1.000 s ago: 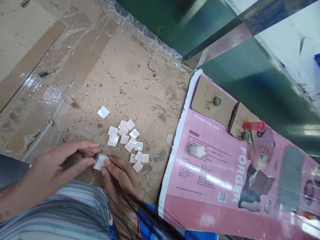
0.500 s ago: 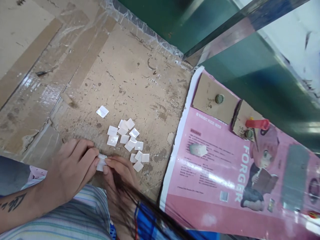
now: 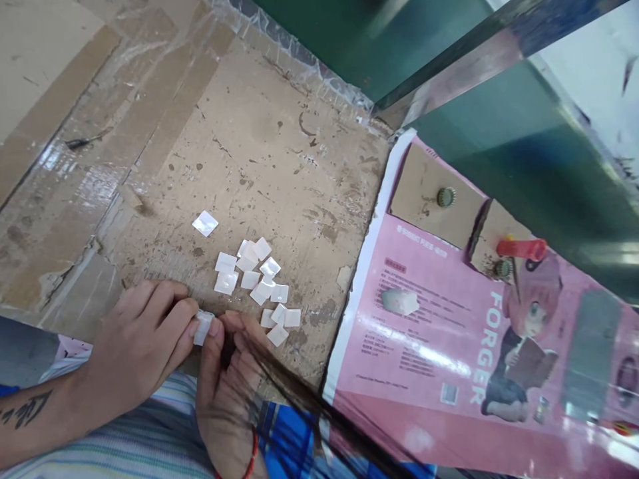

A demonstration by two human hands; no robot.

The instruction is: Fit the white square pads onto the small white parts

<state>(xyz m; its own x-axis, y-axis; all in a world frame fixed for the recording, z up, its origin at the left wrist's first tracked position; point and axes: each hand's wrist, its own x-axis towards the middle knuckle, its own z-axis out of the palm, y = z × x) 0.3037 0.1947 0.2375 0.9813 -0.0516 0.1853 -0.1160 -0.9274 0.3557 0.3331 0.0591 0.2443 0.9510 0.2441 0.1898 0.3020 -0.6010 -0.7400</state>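
Note:
A small, shiny white square piece [image 3: 202, 328] is pinched at the near edge of the cardboard surface. My left hand [image 3: 142, 339] grips its left side between thumb and curled fingers. On the other side, my right hand [image 3: 229, 372] has its thumb against the piece, its palm turned partly up and its fingers bent. Dark strands of hair cross that hand and hide part of it. Just beyond my hands lies a loose group of similar thin white squares [image 3: 249, 279], some overlapping. One white square [image 3: 205, 223] rests apart, farther away.
To the right lies a pink printed sheet [image 3: 369, 372] bearing a whitish lump [image 3: 399, 301], cardboard pieces [image 3: 419, 193], a bottle cap [image 3: 446, 196] and a red plastic object [image 3: 524, 249]. A thin dark tool [image 3: 80, 142] lies at left. A green panel [image 3: 329, 40] borders the back.
My right hand has rolled so that its palm and thumb face up more, and its wrist with a red band shows. The left hand keeps its grip. The view has shifted slightly.

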